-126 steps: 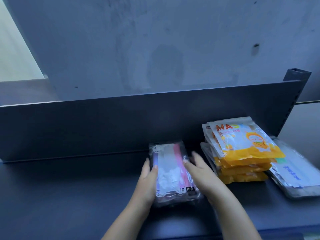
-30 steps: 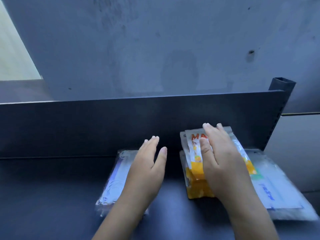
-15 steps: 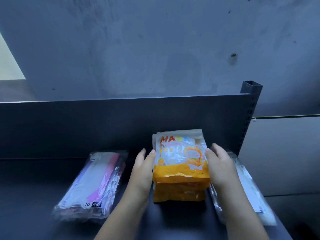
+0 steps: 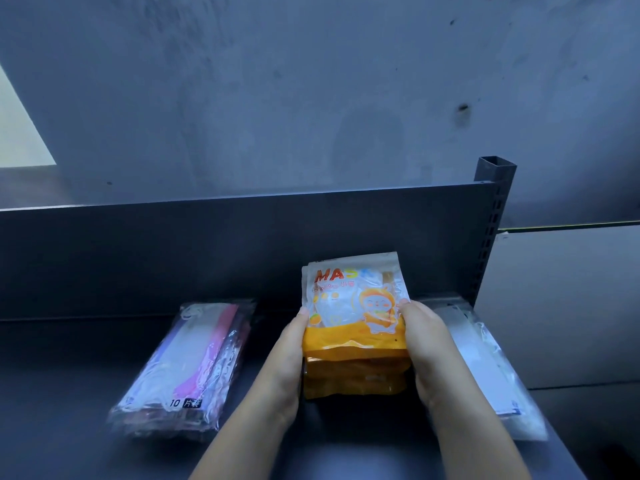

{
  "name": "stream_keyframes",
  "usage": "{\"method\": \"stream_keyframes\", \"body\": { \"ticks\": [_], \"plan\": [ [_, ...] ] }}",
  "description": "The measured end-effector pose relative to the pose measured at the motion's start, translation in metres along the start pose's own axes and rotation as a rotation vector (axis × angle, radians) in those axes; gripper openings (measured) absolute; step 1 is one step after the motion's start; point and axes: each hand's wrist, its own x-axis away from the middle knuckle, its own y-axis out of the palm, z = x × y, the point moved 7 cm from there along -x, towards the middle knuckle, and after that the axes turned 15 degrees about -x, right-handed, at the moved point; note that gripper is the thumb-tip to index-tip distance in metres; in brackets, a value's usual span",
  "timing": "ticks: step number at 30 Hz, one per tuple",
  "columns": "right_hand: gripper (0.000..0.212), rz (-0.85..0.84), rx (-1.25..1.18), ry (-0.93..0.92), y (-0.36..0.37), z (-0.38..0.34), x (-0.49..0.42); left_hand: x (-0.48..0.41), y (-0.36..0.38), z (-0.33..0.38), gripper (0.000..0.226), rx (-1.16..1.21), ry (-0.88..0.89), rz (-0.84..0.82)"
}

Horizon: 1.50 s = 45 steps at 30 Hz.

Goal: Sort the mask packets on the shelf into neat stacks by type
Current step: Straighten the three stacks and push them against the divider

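Head-worn camera looks forward and down, close over the shelf (image 4: pixel 69 375).

A grey concrete wall (image 4: pixel 311 98) rises behind a dark metal shelf (image 4: pixel 69 393) with a low back panel (image 4: pixel 173 254) and a perforated upright post (image 4: pixel 493 209) at its right end, a pale panel (image 4: pixel 571 299) beyond it and a bright patch (image 4: pixel 17 133) at upper left.
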Motion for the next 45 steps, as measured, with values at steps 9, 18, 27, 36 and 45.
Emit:
{"method": "stream_keyframes", "body": {
  "ticks": [9,18,27,36,45],
  "plan": [
    [0.038,0.031,0.025,0.005,0.0,0.003,0.006,0.005,0.001,0.002,0.048,0.096,-0.03,0.039],
    [0.035,0.032,0.043,0.017,0.002,0.005,0.008,0.003,-0.012,-0.004,0.034,0.259,-0.047,0.143],
    [0.036,0.019,0.059,-0.016,-0.001,0.008,0.007,-0.004,-0.022,-0.01,0.036,0.272,-0.083,0.156],
    [0.035,-0.011,0.03,-0.036,0.012,0.013,0.009,-0.009,-0.042,-0.015,0.036,0.258,-0.044,0.232],
    [0.029,-0.178,0.067,-0.148,0.048,0.017,0.018,-0.001,-0.067,-0.002,0.023,0.139,0.076,0.273]
  ]
}}
